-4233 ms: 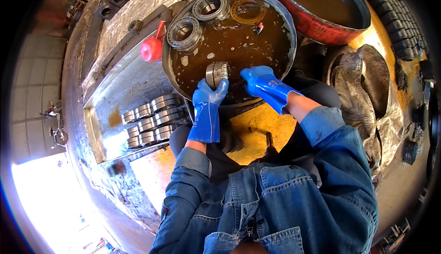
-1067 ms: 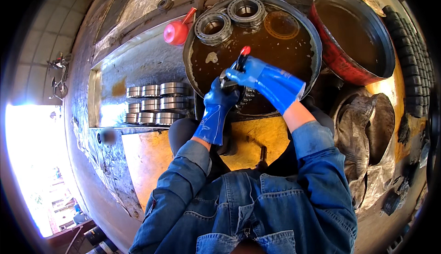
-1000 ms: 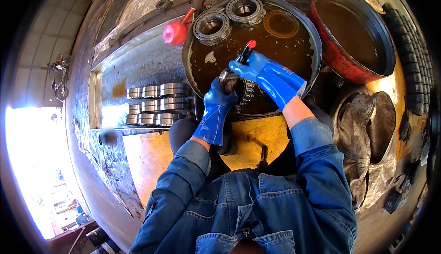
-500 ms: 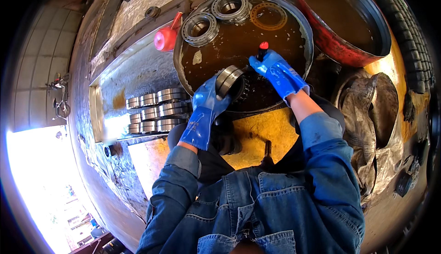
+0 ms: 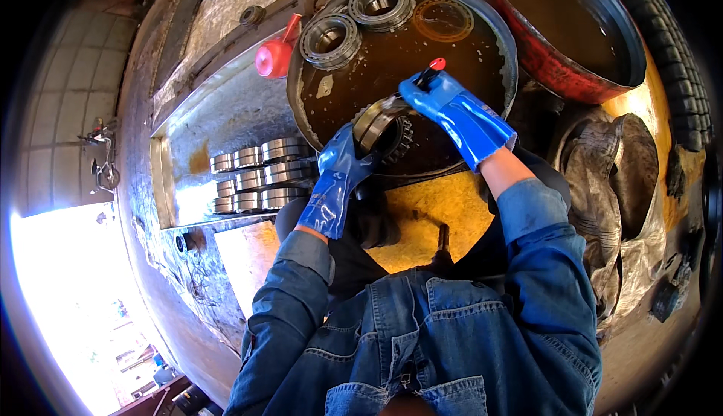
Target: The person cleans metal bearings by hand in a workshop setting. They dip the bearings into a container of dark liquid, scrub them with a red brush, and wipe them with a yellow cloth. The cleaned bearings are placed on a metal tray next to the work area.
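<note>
My left hand point(image 5: 337, 171), in a blue rubber glove, grips a shiny roller bearing point(image 5: 370, 124) tilted over the near side of a round drum point(image 5: 296, 103) of dark brown liquid. My right hand point(image 5: 455, 112), gloved alike, is closed round a black-handled tool point(image 5: 431, 73) with a red end. The tool's working end is mostly hidden by the glove and meets the bearing's upper rim. At the drum's far left sit two large bearings, one nearer point(image 5: 349, 47) and one farther point(image 5: 398, 15). An orange-brown ring point(image 5: 467, 32) lies to their right.
Left of the drum, a metal tray point(image 5: 164, 167) holds rows of shiny bearings point(image 5: 283, 172). A red scoop point(image 5: 273, 59) lies by its far corner. A red drum point(image 5: 538, 66) of brown liquid stands far right, with a crumpled sack point(image 5: 591, 182) nearer me.
My right hand has moved left and inward, bringing the tool against the bearing's upper rim. The red-ended handle now leans more. My left hand still holds the bearing.
</note>
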Demonstrator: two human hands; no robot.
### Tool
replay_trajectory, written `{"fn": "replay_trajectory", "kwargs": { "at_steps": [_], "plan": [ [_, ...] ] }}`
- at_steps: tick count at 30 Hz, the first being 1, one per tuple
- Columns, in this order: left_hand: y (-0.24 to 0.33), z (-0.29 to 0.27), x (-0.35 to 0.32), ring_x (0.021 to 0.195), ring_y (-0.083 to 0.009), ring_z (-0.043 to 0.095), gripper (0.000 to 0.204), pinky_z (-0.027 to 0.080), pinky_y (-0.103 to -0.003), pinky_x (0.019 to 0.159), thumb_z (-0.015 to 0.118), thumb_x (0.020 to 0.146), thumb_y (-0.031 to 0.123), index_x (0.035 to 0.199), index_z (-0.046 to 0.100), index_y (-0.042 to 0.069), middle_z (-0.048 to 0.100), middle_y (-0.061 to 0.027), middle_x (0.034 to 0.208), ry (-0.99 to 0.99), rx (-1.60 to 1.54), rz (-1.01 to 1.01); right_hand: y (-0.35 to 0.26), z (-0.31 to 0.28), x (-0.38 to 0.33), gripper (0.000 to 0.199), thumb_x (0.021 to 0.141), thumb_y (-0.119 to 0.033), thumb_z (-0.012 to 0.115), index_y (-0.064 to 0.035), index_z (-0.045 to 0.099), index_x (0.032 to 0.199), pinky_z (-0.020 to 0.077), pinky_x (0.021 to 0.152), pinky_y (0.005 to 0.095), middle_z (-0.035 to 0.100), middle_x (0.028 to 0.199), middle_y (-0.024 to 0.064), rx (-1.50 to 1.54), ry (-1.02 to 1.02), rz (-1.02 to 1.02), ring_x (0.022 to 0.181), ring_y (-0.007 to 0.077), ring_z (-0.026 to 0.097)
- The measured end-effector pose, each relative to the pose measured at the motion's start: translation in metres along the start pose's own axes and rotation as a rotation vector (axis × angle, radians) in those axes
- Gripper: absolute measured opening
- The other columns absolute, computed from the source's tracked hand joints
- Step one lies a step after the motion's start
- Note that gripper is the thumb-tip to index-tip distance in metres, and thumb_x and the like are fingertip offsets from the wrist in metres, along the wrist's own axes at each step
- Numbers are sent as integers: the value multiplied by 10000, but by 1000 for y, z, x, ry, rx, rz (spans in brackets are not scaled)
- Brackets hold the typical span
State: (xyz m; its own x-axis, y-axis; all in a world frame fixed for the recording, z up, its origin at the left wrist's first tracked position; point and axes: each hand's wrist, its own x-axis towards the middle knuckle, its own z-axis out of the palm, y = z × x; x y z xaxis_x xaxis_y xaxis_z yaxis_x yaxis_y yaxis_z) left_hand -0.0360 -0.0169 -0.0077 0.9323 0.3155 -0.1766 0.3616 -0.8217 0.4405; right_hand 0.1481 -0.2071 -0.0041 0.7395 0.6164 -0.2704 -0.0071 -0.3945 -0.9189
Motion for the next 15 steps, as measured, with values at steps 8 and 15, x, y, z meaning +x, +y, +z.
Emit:
{"fn": "replay_trajectory", "kwargs": {
  "at_steps": [8,15],
  "plan": [
    [13,-9,0,1209,-388,643,587,525,-436,1019,764,857,406,1326,615,87,696,-197,1247,-62,-16,8,-16,42,-15,327,925,-375,721,-70,760,1035,566,899,384,773,991,158,57,-165,-306,955,275,741],
    [49,-17,19,1155,-383,680,510,540,-450,1005,745,847,340,1274,651,77,706,-210,1233,-28,187,-87,-5,16,-4,444,916,-412,672,-31,738,1135,546,907,401,755,1088,188,284,52,190,971,299,727]
  ]
}}
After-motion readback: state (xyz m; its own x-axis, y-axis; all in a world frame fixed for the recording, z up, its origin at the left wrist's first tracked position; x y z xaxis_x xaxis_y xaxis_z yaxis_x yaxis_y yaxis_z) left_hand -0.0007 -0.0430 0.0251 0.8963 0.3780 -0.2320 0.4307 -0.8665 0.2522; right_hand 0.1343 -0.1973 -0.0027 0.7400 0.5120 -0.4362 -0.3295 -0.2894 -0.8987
